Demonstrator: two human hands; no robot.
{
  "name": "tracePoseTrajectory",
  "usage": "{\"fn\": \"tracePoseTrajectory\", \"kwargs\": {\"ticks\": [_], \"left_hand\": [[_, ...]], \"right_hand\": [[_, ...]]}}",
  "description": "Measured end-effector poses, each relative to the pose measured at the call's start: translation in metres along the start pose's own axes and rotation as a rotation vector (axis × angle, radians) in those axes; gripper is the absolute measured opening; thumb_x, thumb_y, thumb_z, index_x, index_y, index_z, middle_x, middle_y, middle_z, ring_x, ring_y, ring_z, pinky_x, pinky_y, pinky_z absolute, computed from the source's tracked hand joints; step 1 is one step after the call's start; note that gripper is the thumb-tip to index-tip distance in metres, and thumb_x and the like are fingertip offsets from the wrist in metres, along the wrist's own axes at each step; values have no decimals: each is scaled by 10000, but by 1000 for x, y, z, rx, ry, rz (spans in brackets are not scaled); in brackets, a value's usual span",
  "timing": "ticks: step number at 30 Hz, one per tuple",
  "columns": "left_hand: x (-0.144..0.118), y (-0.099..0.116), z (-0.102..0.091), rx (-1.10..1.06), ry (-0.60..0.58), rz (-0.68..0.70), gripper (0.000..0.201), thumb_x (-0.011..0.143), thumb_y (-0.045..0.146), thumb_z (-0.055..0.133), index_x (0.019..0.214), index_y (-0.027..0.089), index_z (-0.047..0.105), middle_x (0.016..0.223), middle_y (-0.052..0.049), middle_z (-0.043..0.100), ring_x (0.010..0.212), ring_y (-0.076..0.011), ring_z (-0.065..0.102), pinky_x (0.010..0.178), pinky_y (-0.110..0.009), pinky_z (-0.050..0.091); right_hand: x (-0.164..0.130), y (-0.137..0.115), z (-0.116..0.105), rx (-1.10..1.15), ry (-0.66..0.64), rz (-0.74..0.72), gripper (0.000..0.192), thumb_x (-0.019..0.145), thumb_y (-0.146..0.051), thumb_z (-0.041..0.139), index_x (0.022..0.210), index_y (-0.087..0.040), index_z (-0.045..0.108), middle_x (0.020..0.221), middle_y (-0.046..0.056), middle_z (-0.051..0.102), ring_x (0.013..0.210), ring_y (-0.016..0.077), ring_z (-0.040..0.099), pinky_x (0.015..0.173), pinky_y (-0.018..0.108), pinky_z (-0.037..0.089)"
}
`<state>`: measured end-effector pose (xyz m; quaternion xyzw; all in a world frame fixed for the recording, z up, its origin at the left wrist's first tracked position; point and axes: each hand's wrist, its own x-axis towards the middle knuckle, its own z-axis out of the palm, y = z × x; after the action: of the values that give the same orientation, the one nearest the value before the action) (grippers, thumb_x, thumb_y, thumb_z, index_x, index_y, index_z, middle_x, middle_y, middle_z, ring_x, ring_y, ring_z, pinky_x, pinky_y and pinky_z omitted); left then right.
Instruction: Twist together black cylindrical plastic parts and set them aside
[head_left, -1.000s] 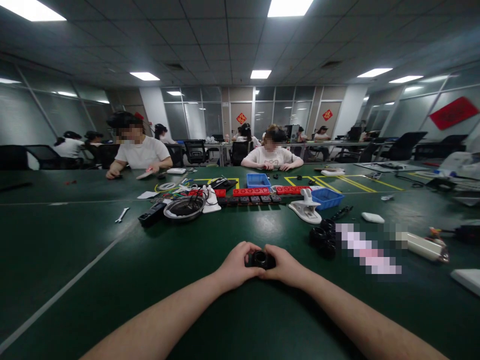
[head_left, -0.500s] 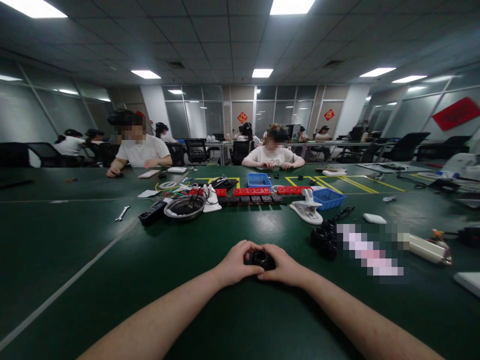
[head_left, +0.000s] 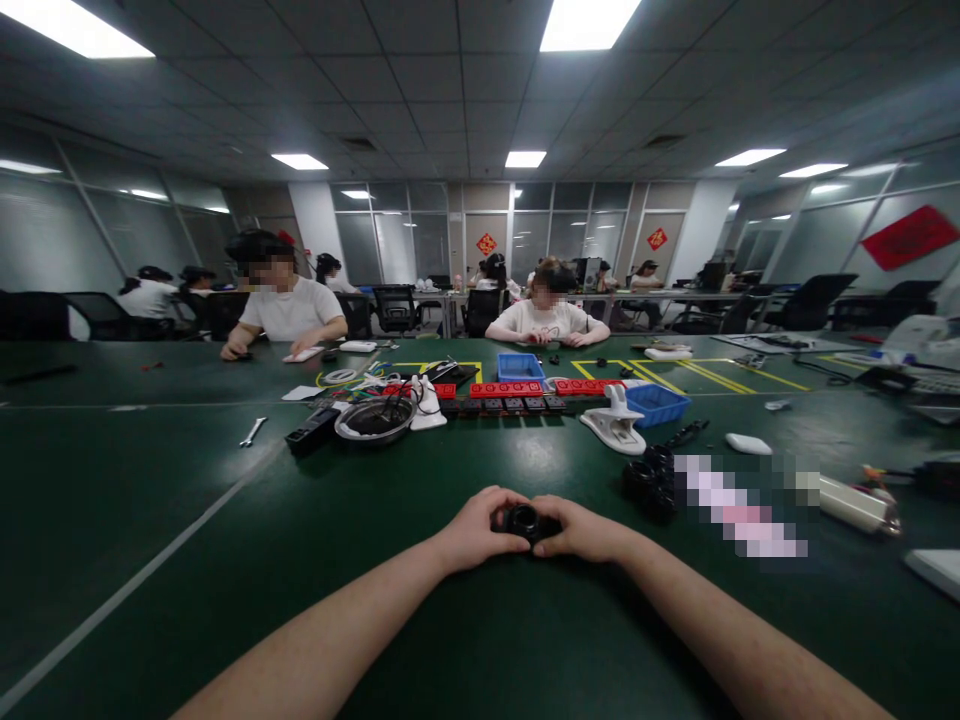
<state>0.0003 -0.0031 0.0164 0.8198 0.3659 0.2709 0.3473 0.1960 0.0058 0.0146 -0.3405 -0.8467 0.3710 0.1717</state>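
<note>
Pinching the small black ring-shaped part (head_left: 523, 521) between my left hand (head_left: 472, 530) and right hand (head_left: 585, 532), fingers closed on either side, near the table's (head_left: 225, 560) front edge.

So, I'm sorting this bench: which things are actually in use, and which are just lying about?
In use: small black round part, held between left hand and right hand.
Lying about: black rings pile, white clamp, blue bin, metal bowl, wrench.

black part (head_left: 524, 520): glossy plastic | table (head_left: 225, 560): matt green mat | bowl (head_left: 375, 419): shiny metal
</note>
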Motion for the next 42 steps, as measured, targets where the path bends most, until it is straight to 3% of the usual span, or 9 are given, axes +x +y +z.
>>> {"fn": "tracePoseTrajectory", "kwargs": {"ticks": [7, 12, 16, 19, 22, 26, 29, 36, 42], "left_hand": [[-3, 6, 7, 34, 92, -55, 413, 584, 304, 675, 960, 192, 548, 814, -2, 464, 661, -122, 427, 585, -221, 360], [-3, 3, 20, 19, 252, -148, 401, 548, 213, 691, 918, 180, 540, 846, -3, 477, 683, -125, 439, 600, -225, 370], [-2, 1, 23, 14, 292, -152, 398, 552, 207, 690, 917, 174, 533, 877, -16, 480, 722, -137, 448, 620, -231, 380], [0, 0, 19, 21, 237, -114, 398, 560, 217, 687, 928, 181, 537, 850, -7, 474, 687, -128, 434, 602, -227, 373], [0, 0, 12, 34, 159, -57, 390, 581, 248, 679, 941, 185, 542, 792, 6, 456, 651, -118, 418, 586, -224, 360], [0, -1, 7, 25, 76, 1, 386, 618, 285, 656, 977, 203, 538, 797, 6, 459, 663, -121, 426, 593, -226, 354], [0, -2, 6, 13, 54, 17, 397, 623, 276, 652, 996, 210, 533, 817, 2, 468, 673, -121, 432, 605, -229, 356], [0, -3, 6, 20, 51, 28, 398, 624, 286, 649, 995, 204, 532, 816, 2, 464, 676, -122, 432, 604, -229, 359], [-2, 5, 9, 50, 113, -41, 399, 591, 299, 669, 952, 188, 541, 787, 8, 452, 654, -122, 426, 580, -225, 352]], "right_hand": [[2, 4, 11, -6, 118, 83, 336, 580, -285, 670, 857, -147, 540, 785, -5, 526, 723, 150, 486, 609, 230, 368], [6, -3, 31, -397, 375, 234, 324, 567, -350, 649, 761, -159, 474, 709, 4, 508, 654, 153, 463, 553, 235, 317], [6, -9, 38, -596, 437, 264, 328, 605, -414, 602, 779, -162, 483, 773, 42, 514, 716, 188, 470, 617, 280, 327], [5, -8, 34, -533, 417, 188, 451, 560, -463, 634, 873, -167, 499, 895, 59, 496, 817, 209, 461, 690, 307, 346], [3, -4, 23, -358, 284, 113, 563, 538, -454, 665, 1004, -188, 493, 957, 49, 486, 869, 209, 457, 749, 326, 358], [0, -1, 6, -162, 97, 0, 448, 597, -348, 661, 1001, -196, 543, 989, 38, 488, 927, 202, 453, 816, 326, 351], [-1, 1, -1, -61, 32, -72, 362, 642, -311, 637, 976, -189, 571, 993, 33, 497, 946, 195, 454, 845, 322, 341], [0, 2, 1, -19, 56, -50, 332, 625, -302, 652, 927, -174, 598, 918, 20, 536, 881, 192, 479, 790, 310, 362], [2, 3, 11, -97, 185, 98, 328, 549, -308, 692, 810, -152, 567, 776, -6, 529, 739, 159, 491, 627, 243, 371]]}}
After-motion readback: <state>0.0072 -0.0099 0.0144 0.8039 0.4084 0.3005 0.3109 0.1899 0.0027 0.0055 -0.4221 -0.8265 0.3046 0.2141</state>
